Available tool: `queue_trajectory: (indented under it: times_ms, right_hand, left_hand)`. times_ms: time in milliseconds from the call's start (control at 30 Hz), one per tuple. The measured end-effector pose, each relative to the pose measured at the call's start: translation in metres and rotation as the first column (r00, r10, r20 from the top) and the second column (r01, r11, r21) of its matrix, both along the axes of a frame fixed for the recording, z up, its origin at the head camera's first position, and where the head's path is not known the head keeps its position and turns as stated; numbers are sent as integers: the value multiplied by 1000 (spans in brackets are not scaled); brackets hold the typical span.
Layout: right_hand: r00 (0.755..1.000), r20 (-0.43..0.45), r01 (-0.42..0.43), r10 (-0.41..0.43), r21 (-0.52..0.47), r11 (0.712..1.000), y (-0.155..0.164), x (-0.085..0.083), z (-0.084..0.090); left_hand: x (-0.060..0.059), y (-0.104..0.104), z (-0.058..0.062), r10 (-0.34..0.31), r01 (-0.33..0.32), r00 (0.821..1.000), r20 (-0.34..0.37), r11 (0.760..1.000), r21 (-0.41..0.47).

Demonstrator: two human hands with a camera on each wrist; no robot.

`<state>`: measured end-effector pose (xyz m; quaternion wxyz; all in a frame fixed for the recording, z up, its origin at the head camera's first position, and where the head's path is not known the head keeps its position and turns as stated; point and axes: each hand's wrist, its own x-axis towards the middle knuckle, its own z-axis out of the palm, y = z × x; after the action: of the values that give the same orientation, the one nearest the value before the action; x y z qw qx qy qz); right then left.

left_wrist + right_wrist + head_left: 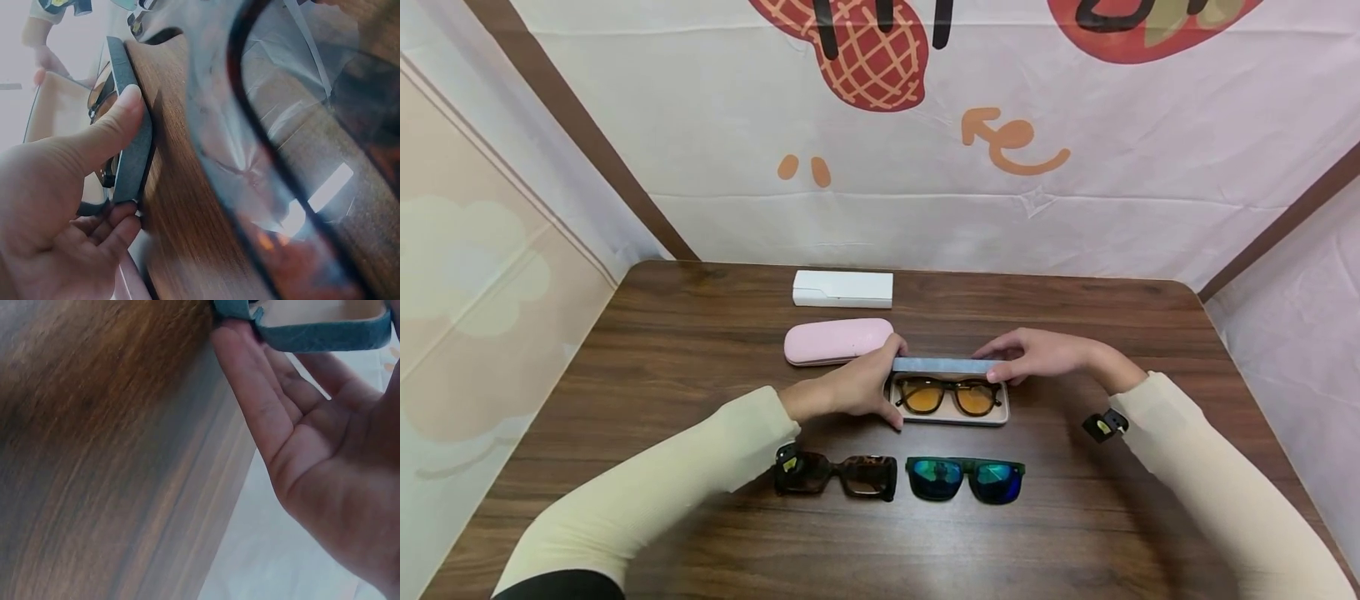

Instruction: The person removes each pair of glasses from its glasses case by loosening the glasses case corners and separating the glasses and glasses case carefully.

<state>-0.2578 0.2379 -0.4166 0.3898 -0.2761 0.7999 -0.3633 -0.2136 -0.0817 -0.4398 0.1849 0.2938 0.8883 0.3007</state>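
Note:
A blue glasses case point(951, 365) stands open on the table, its lid tilted up and pale lining showing. Inside lie black-framed glasses with orange lenses point(928, 400). My left hand point(865, 383) grips the case's left end; in the left wrist view its thumb point(122, 115) lies over the front edge, fingers at the end. At the right end, my right hand point(1048, 354) holds the raised lid, thumb in front and fingers behind. Only part of the lid point(331, 336) shows in the right wrist view, at the top.
Tortoiseshell sunglasses point(838, 477) and sunglasses with blue-green mirrored lenses point(966, 479) lie in front of the case. Behind my left hand is a closed pink glasses case point(837, 337); a white case point(842, 289) sits farther back on the wooden table point(700, 333). Printed cloth hangs behind.

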Motion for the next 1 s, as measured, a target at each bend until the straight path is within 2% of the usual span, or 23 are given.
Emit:
queue_trajectory:
  times_ms: [200,333,433,600,700,1000]
  right_hand:
    - [996,-88,36,-34,22,999,-1,9,3]
    - [974,-226,27,-18,37,999,-2,14,6]
    - [942,-335,39,-26,31,999,-3,18,9]
    - [886,-457,78,-76,-15,997,-7,24,14]
    - [847,-526,81,-76,-14,997,-11,29,18]
    - [758,-646,102,-93,-23,995,-9,41,28]
  left_hand:
    - [0,-1,0,1,-1,1000,-2,1000,-1]
    - [-1,-1,-1,-3,3,1000,-5,1000,0]
    - [-1,-1,-1,-6,6,1000,-1,1000,-1]
    - [-1,0,-1,-2,2,1000,6,1000,3]
    - [-1,0,-1,-1,1,1000,2,1000,12]
    - [0,-1,-1,-12,12,1000,-3,1000,22]
